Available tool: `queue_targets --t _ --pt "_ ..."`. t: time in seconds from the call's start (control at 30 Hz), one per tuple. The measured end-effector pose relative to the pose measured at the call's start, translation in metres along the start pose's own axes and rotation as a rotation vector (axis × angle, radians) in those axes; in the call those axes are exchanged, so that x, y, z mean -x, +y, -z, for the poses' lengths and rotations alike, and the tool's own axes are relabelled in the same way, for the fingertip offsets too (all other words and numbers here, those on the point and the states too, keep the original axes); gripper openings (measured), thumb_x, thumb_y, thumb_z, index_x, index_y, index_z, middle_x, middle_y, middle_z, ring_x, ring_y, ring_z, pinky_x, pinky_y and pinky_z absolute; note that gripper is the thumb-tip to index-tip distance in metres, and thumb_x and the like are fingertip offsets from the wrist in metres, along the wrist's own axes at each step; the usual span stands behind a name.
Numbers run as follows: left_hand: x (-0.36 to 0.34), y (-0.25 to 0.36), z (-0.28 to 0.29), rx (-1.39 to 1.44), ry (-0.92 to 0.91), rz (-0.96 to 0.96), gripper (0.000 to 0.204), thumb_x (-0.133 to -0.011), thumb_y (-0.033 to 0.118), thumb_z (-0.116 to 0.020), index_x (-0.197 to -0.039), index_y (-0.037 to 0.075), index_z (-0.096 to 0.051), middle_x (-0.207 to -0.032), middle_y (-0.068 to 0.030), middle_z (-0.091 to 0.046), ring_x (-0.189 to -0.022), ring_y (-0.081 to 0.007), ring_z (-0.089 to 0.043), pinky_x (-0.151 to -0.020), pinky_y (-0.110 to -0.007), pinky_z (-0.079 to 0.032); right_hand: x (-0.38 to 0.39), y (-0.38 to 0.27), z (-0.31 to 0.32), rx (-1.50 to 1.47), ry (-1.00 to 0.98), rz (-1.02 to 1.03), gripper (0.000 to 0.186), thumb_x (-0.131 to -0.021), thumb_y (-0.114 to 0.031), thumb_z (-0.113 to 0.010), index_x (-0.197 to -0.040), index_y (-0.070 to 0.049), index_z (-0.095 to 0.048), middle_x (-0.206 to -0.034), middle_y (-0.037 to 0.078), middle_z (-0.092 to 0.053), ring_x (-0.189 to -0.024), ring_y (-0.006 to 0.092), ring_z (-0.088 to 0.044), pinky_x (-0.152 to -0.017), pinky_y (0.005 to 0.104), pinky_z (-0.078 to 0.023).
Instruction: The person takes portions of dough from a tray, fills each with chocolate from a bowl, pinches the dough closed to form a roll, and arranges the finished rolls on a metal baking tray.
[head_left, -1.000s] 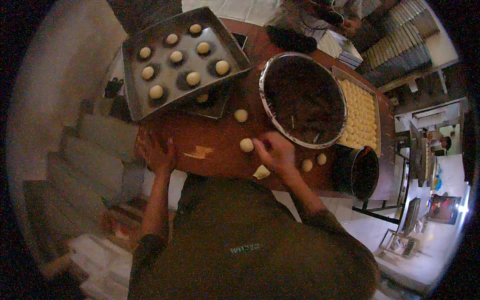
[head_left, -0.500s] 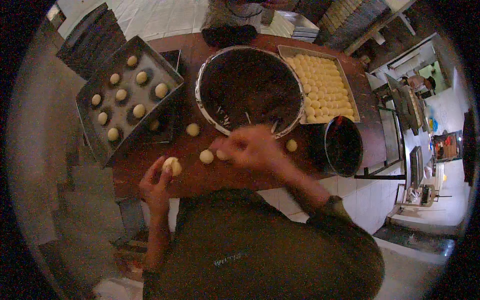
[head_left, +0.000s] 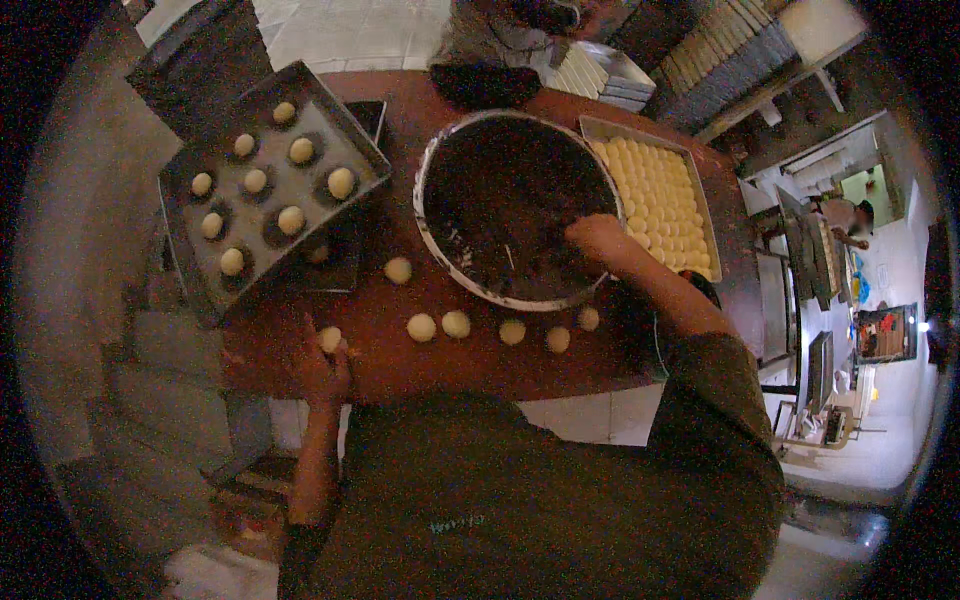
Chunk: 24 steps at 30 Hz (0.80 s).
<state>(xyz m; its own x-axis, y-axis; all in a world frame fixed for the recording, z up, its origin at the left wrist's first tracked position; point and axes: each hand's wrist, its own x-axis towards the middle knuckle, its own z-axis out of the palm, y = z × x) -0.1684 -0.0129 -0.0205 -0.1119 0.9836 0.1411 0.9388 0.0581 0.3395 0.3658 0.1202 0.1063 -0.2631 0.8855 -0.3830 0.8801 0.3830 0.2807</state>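
My left hand [head_left: 325, 375] holds a pale dough ball [head_left: 330, 340] in its fingers, low over the left front of the table. Inside the big round basin [head_left: 440, 265], my right hand [head_left: 598, 240] reaches to the dark brown crumbly filling [head_left: 500, 190] near the right rim. Its fingers look drawn together, and their tips are hard to make out against the filling. In front of the basin several dough balls [head_left: 456, 324] lie in a loose row, and another dough ball [head_left: 398, 270] sits farther back on the left.
At the left, a metal tray [head_left: 275, 240] holds spaced dough balls and overlaps a darker tray [head_left: 335, 270]. A tray packed with yellow dough balls [head_left: 655, 195] stands right of the basin. My right forearm partly hides a dark round container [head_left: 700, 288]. Another person [head_left: 845, 218] is far right.
My right hand has gone from above the dough balls, right and away from me, into the basin. Dough balls it covered now show. My left hand still holds its ball, fingers less upright.
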Motion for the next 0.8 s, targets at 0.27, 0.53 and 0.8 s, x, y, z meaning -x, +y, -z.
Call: queue_targets --t 0.27,0.53,0.8 --pt "-0.004 -0.068 -0.011 0.416 -0.231 -0.299 0.058 -0.098 0.035 -0.062 -0.147 0.005 -0.053 -0.136 -0.0257 -0.059 -0.120 -0.0408 -0.060 -0.101 -0.049 -0.049 -0.100 0.000 -0.003 -0.343 0.556 0.106 0.015 -0.082 -0.018 -0.066 -0.090 -0.009 -0.075 -0.085 0.018 -0.072 -0.080 0.0396 -0.073 -0.066 0.0520 -0.058" --pt "0.025 0.007 0.139 0.317 0.317 -0.067 0.037 -0.102 0.019 -0.058 -0.132 -0.002 -0.060 -0.127 -0.0257 -0.064 -0.111 -0.0413 -0.065 -0.087 -0.046 -0.055 -0.065 -0.027 0.000 -0.206 0.295 0.250 0.016 -0.077 -0.024 -0.069 -0.079 -0.010 -0.076 -0.081 0.019 -0.072 -0.077 0.0385 -0.072 -0.063 0.0504 -0.058" --pt "0.062 -0.079 0.085 0.572 -0.041 -0.092 0.036 -0.102 0.020 -0.060 -0.131 0.000 -0.062 -0.114 -0.0189 -0.068 -0.096 -0.0310 -0.066 -0.080 -0.043 -0.054 -0.075 -0.023 -0.021 -0.170 0.185 0.179 0.018 -0.076 -0.026 -0.075 -0.081 -0.009 -0.075 -0.084 0.016 -0.073 -0.081 0.0375 -0.073 -0.068 0.0504 -0.059"
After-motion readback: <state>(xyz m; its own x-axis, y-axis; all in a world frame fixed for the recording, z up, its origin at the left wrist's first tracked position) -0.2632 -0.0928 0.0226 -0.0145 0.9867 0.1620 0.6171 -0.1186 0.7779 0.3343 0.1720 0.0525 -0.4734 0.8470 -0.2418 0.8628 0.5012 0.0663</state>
